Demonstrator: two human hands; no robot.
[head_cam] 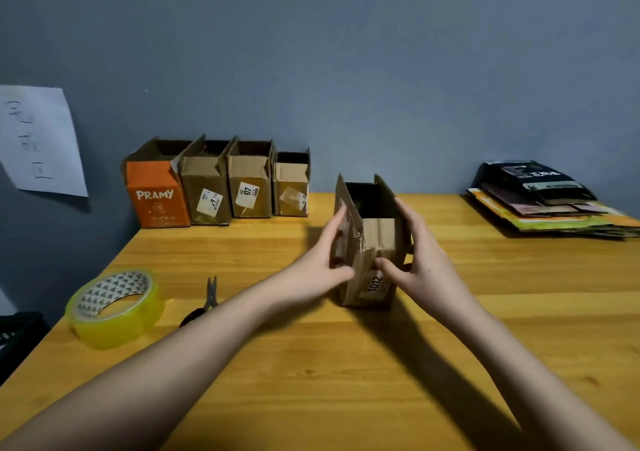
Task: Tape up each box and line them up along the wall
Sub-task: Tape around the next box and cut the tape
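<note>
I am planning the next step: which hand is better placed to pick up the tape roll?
Probably the left hand: the tape roll lies on its side of the table, while the right hand is beyond the box.

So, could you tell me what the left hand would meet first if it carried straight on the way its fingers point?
The left hand already rests on the left side of the box, fingers aimed up and right. Sliding on, it would probably pass along that raised flap towards the wall; depth is unclear.
</note>
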